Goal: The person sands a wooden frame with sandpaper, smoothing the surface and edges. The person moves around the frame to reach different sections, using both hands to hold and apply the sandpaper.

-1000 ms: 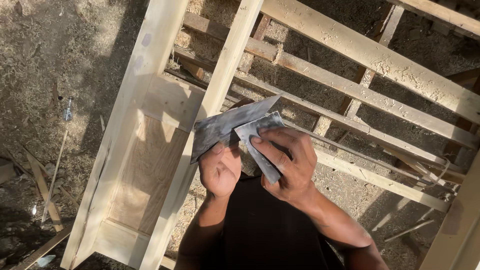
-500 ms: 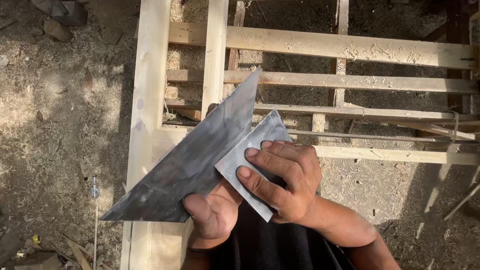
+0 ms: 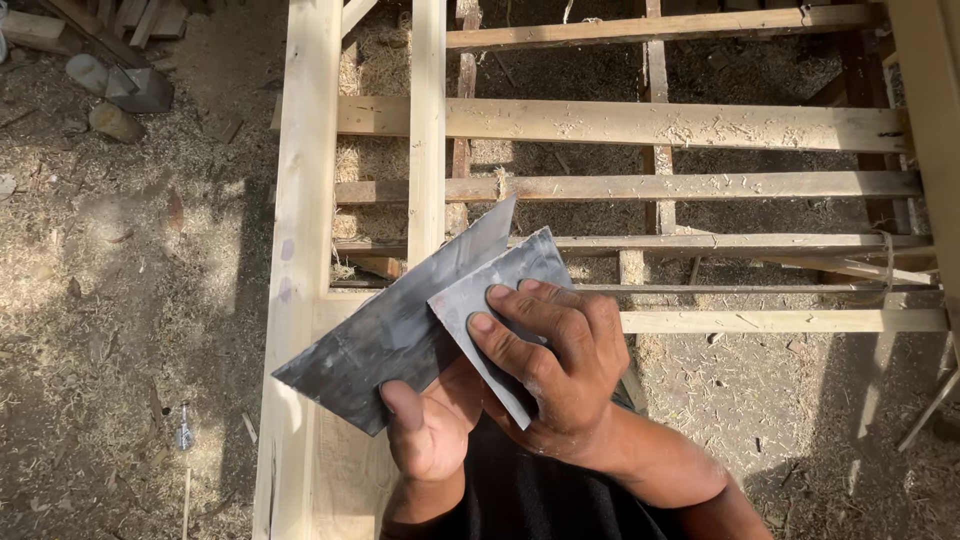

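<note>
My left hand [image 3: 432, 425] grips the lower edge of a long, dull grey metal blade [image 3: 385, 335] that slants from lower left to upper right. My right hand [image 3: 555, 365] presses a smaller grey rectangular metal plate [image 3: 490, 295] flat against that blade, fingers spread over it. Both pieces are held over a pale wooden frame [image 3: 300, 210] made of upright beams and cross slats. My dark shirt shows below the hands.
Sawdust and shavings cover the ground [image 3: 120, 300] to the left and under the frame. Wood offcuts and stones [image 3: 125, 90] lie at the top left. Horizontal slats [image 3: 650, 125] cross the frame on the right. A small object [image 3: 184, 435] lies on the ground at lower left.
The view has swung so the frame now stands upright in the picture. Both hands and the metal pieces have stayed together, with the blade held lower against the frame's left beam.
</note>
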